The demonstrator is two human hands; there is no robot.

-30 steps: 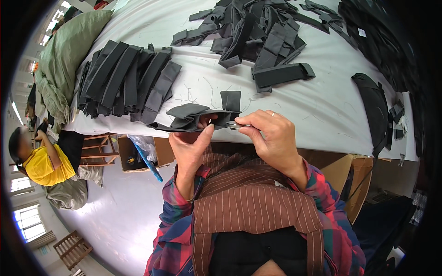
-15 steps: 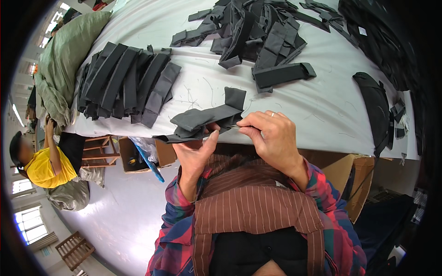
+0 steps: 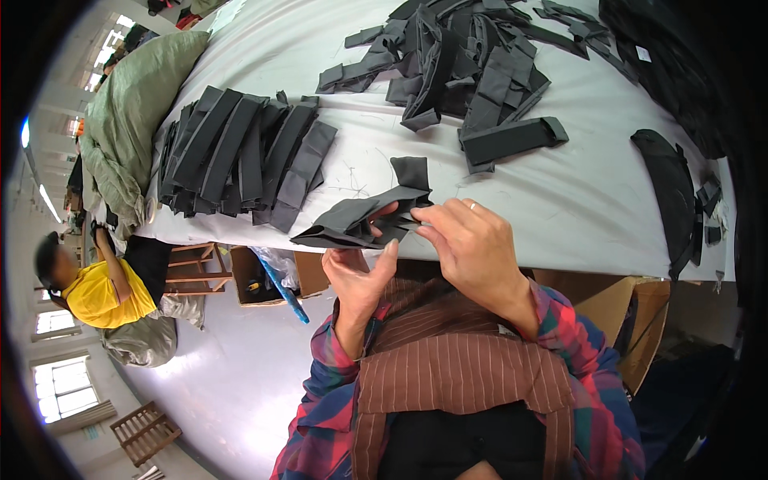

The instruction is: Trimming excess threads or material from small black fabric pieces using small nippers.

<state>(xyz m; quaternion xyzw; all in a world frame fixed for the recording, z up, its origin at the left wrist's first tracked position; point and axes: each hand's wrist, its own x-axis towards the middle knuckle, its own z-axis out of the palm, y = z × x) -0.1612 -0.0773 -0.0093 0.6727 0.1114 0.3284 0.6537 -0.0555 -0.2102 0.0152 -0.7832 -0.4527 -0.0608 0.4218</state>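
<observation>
A folded dark grey fabric strip (image 3: pixel 340 222) is held at the near edge of the white-covered table (image 3: pixel 552 212), one end standing up like a small flap. My left hand (image 3: pixel 360 276) supports it from the near side, its thumb raised and some fingers inside the fold. At the strip's right side, the thumb and forefinger of my right hand (image 3: pixel 478 248) pinch its edge. Beyond the strip to the left lies a row of overlapping dark grey strips (image 3: pixel 232 156). A loose heap of similar strips (image 3: pixel 448 68) covers the far middle of the table.
A curved black piece (image 3: pixel 666 196) and bundled black fabric (image 3: pixel 664 80) lie at the right. A green sack (image 3: pixel 132 112) rests at the table's left edge, near a person in yellow (image 3: pixel 112 288). Below the edge are a cardboard box (image 3: pixel 314 274) and another box (image 3: pixel 646 328).
The held strip's left end has swung up and its fold now gapes wider. My left fingers show inside the fold. The whole view has shifted slightly, so surroundings appear further right.
</observation>
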